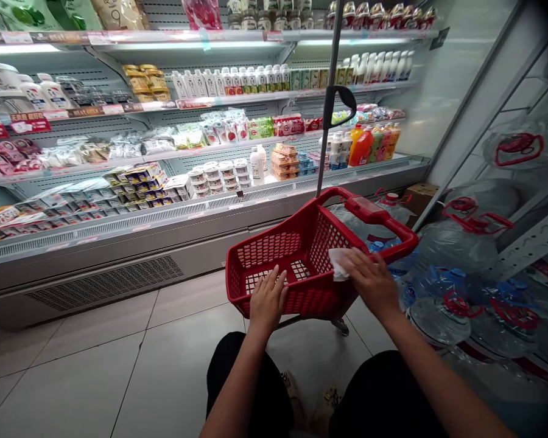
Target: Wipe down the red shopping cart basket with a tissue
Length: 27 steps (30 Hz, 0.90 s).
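A red plastic shopping cart (274, 246) with lattice sides stands in front of me, its basket showing nothing inside. My left hand (268, 299) rests at the near rim, fingers spread and holding nothing. At the right end of the rim, below the cart's red handle (369, 210), my right hand (369, 281) presses a white cloth or tissue (339, 264) against the side. A grey pole (331, 67) with a black grip rises behind the cart.
A refrigerated display (201, 234) with yogurt cups, bottles and packets runs across the back. Large water bottles (442, 316) with red handles crowd the right side. A cardboard box (421, 201) sits behind the cart. Pale floor tiles (82, 371) lie at left.
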Available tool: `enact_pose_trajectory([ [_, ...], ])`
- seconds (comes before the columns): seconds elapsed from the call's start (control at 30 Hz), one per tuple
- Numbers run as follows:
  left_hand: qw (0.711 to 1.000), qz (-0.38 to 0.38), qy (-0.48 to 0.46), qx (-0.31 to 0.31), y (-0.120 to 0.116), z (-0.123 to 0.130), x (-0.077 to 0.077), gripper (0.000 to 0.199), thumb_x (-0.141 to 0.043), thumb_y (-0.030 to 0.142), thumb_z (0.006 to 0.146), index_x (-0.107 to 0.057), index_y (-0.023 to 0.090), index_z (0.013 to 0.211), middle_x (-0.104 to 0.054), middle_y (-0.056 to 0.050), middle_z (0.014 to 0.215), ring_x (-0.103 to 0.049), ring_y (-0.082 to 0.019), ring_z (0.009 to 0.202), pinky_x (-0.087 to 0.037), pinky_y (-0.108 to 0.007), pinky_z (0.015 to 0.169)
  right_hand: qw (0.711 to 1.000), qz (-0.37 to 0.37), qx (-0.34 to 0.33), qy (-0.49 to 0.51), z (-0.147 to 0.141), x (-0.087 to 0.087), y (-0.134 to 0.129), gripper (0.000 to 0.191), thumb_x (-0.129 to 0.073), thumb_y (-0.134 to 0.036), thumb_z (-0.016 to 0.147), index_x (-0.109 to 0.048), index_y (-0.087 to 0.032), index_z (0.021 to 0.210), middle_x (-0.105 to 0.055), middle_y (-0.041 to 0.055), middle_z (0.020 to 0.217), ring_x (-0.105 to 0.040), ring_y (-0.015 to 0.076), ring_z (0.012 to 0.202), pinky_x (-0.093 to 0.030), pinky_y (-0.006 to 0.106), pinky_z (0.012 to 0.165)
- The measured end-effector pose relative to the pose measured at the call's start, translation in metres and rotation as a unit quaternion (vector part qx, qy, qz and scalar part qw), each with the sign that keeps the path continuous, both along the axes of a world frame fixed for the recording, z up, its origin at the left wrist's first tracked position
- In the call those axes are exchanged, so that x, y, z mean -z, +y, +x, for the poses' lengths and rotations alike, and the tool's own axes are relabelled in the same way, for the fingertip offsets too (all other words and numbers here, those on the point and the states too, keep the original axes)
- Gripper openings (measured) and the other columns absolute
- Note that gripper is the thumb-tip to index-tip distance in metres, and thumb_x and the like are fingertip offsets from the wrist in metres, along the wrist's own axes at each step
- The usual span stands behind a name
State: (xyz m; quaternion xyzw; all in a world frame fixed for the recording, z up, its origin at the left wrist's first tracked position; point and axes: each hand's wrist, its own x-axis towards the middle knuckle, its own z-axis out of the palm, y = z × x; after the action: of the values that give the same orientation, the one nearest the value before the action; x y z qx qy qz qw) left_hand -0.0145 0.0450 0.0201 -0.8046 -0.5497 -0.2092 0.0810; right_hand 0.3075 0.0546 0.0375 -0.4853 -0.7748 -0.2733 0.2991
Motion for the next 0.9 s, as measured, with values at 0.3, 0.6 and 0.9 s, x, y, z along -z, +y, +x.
enact_pose_trajectory([
  [0.3,1.000,0.014,-0.014,-0.012,0.001,0.007,0.001,0.049,-0.032,0.039,0.111,-0.046,0.031,0.157,-0.042,-0.003,0.164,-0.054,-0.027,0.142,-0.040,-0.051,0.121,0.999,0.006,0.000,0.051,0.009,0.002,-0.001,0.059,-0.042,-0.015,0.105,-0.037,-0.031,0.161,-0.062,0.0008,0.149,-0.052,0.0234,0.142,-0.028,0.049,0.127],
  [0.6,1.000,0.003,0.009,-0.006,-0.001,0.009,-0.001,0.049,-0.032,0.040,0.111,-0.044,0.033,0.158,-0.041,-0.003,0.165,-0.060,-0.028,0.135,-0.047,-0.049,0.115,0.993,-0.062,-0.101,-0.003,-0.040,0.012,0.002,0.067,-0.037,-0.006,0.102,-0.030,-0.033,0.164,-0.053,-0.0014,0.157,-0.053,0.0190,0.142,-0.032,0.045,0.126],
  [0.9,1.000,0.009,0.003,-0.016,0.018,0.013,0.004,0.050,-0.031,0.042,0.111,-0.043,0.033,0.159,-0.045,-0.006,0.163,-0.061,-0.031,0.134,-0.045,-0.053,0.116,1.000,0.003,0.025,0.000,0.062,-0.012,0.013,0.060,-0.038,-0.013,0.105,-0.035,-0.030,0.162,-0.051,0.0016,0.158,-0.045,0.0228,0.149,-0.026,0.052,0.127],
])
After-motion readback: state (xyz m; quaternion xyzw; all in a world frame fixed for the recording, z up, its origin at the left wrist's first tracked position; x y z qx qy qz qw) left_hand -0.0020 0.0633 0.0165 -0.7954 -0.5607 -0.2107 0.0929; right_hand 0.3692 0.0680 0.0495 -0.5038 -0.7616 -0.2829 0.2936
